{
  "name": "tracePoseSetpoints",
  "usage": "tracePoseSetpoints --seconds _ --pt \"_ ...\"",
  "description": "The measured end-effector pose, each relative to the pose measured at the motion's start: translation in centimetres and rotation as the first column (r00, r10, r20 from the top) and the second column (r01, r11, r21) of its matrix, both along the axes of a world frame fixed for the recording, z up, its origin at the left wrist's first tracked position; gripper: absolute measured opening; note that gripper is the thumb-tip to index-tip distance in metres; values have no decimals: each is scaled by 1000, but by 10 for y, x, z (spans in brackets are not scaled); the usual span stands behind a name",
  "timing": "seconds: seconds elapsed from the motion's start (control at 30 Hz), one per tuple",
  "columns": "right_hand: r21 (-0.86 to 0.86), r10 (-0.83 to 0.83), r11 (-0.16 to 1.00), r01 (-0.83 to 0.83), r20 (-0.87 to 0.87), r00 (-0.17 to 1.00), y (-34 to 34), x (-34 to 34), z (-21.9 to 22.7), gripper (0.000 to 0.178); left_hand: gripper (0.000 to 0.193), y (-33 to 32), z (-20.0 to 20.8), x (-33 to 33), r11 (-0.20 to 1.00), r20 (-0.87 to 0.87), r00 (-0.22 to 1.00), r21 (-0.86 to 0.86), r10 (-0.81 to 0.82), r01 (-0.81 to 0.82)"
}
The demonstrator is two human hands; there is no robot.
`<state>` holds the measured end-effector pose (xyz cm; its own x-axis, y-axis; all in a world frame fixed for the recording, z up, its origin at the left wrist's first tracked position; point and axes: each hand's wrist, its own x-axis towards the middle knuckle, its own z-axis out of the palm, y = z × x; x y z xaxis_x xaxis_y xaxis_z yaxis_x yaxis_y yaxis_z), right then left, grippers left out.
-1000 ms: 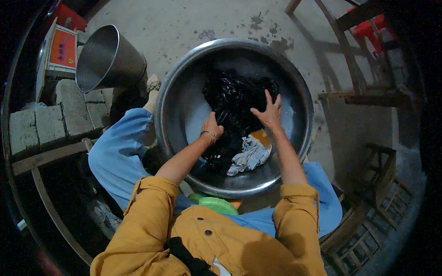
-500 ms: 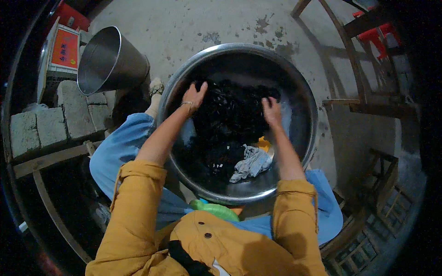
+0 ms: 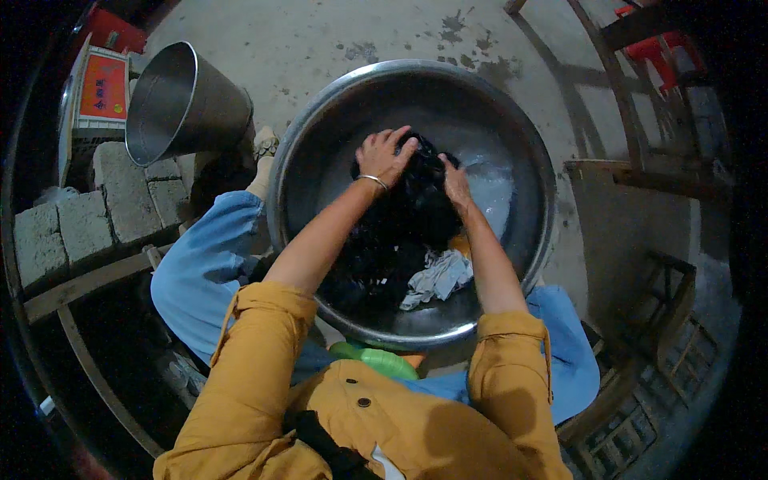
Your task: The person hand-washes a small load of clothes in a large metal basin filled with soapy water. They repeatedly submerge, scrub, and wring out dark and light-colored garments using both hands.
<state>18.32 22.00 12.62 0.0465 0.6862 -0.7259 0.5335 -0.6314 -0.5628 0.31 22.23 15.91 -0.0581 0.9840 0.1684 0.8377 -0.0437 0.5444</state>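
Note:
A wide metal basin (image 3: 524, 120) stands between my knees. In it lies a dark bundle of wet black cloth (image 3: 416, 212), bunched toward the middle. My left hand (image 3: 387, 158) rests on the bundle's upper left side, open, fingers spread over it. At the right side, my right hand (image 3: 457, 186) is closed on the cloth, its fingertips partly hidden in the folds. A pale grey cloth (image 3: 436, 278) lies crumpled toward the near side of the basin, below the black bundle. A bit of yellow-orange cloth (image 3: 460, 244) shows beside my right forearm.
Sudsy water (image 3: 490, 192) shows at the basin's right. A metal bucket (image 3: 192, 108) lies tipped at the left, near grey blocks (image 3: 128, 188) and a red-faced box (image 3: 104, 84). Wooden frames (image 3: 632, 136) stand at right. Something green (image 3: 384, 362) sits below the basin's near rim.
Both hands have come closer together, my left hand moving right and my right hand slightly left. The spread-out black cloth is now gathered into a tighter heap, uncovering water at the right.

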Motion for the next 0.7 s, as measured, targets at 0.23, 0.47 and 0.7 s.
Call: tracePoseSetpoints --seconds 0.23,0.47,0.7 --pt "599 99 794 -105 43 994 -105 -25 57 35 33 -96 14 8 966 606 793 -164 -61 200" --pt "652 136 674 -349 354 925 -195 -46 -7 29 24 -173 -9 21 986 201 976 -123 -88 114" --pt "641 91 677 -362 414 906 -95 -44 -34 27 23 -85 -55 23 979 72 994 -181 -82 94"
